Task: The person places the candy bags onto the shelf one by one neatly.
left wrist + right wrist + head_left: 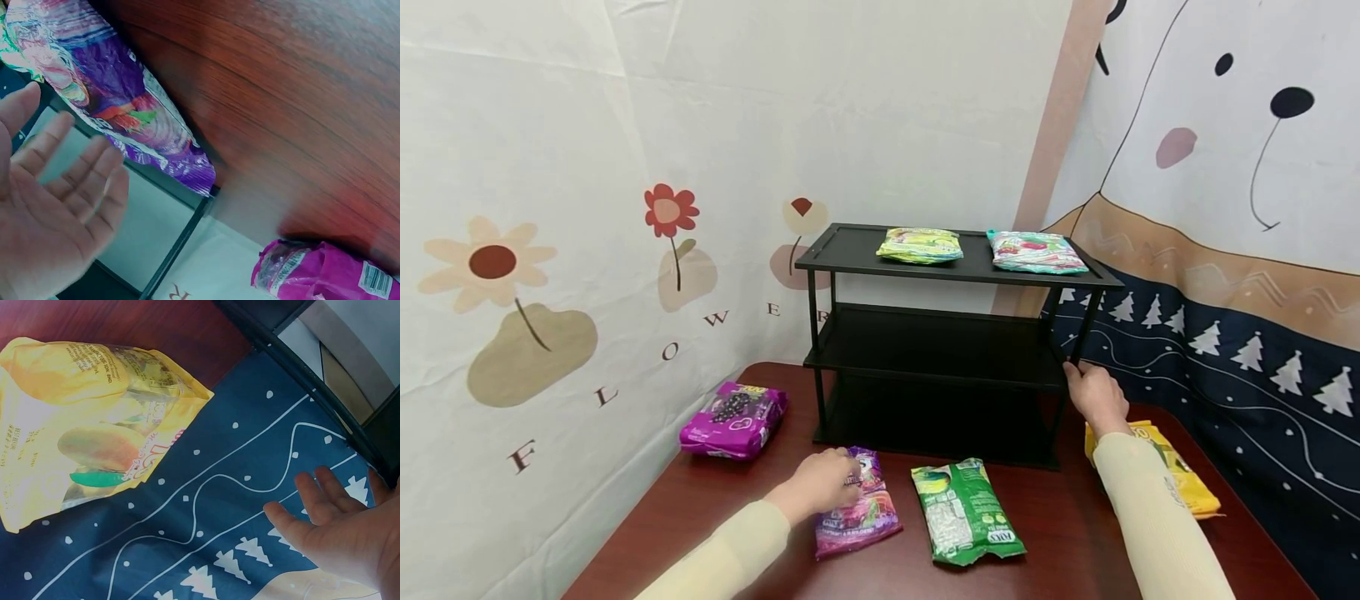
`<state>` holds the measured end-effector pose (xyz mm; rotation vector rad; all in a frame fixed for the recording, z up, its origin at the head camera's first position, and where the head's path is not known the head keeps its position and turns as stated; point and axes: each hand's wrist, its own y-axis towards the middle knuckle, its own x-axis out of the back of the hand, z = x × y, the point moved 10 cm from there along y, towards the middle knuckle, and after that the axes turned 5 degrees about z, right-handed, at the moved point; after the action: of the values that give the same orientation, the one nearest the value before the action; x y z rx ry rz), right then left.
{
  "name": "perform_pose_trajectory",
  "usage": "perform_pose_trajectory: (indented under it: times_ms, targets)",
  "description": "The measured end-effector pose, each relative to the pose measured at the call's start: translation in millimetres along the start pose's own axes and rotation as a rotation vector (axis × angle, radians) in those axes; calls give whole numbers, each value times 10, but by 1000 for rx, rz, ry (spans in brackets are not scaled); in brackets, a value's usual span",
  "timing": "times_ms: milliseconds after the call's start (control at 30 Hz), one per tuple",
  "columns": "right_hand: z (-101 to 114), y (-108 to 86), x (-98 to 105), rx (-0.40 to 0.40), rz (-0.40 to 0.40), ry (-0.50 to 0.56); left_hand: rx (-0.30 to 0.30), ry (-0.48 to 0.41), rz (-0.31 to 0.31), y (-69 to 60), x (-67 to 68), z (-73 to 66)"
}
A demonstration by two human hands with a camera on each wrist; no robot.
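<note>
My left hand [826, 481] hovers over the edge of a purple candy bag [861, 518] lying on the table. The left wrist view shows its palm and loosely spread fingers [94, 181] beside the bag, holding nothing. At the right front post of a three-tier black shelf rack [940, 333], my right hand [1097, 396] pinches the post between thumb and index finger. Its other fingers [312, 506] stretch out loosely, and the thumb is hidden in the right wrist view. A green and white candy bag [966, 512] lies in front of the rack.
On the rack's top tier sit a yellow-green bag [920, 246] and a teal and pink bag [1036, 252]. A magenta bag with grapes pictured [733, 419] lies at the table's left edge. Partly behind my right forearm is a yellow mango bag [1180, 475]. Printed cloth [880, 125] hangs behind.
</note>
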<state>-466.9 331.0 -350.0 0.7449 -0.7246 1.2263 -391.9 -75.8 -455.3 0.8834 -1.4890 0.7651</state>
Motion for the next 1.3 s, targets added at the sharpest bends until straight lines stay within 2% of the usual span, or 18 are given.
perform_pose_trajectory:
  times_ms: [67,167,300,400,567,667,867,967,1067,1167,1300]
  targets:
    - [10,-4,0,3,2,-2,92,18,-6,-6,-12,102]
    - [17,-10,10,-2,-1,-5,206,36,35,-29,-67,201]
    - [20,-16,16,-7,-4,-6,276,50,99,-56,-152,214]
    - [13,-16,17,-4,-8,-4,276,51,110,-65,-166,168]
    - [-6,-13,6,-11,-12,3,229,55,129,-58,-174,103]
    - [5,-19,9,-12,-13,6,186,39,143,-44,-189,88]
    - [25,-28,20,-4,-17,1,63,-3,158,-35,-170,27]
    - [24,-28,14,-4,-13,2,43,-37,149,-36,-162,39]
    - [17,-21,12,-7,-13,7,81,-49,102,-40,-114,106]
    - [11,-17,14,-9,-15,9,162,-50,58,-48,-76,215]
    - [2,-16,7,-15,-11,8,270,-57,70,-77,-81,345]
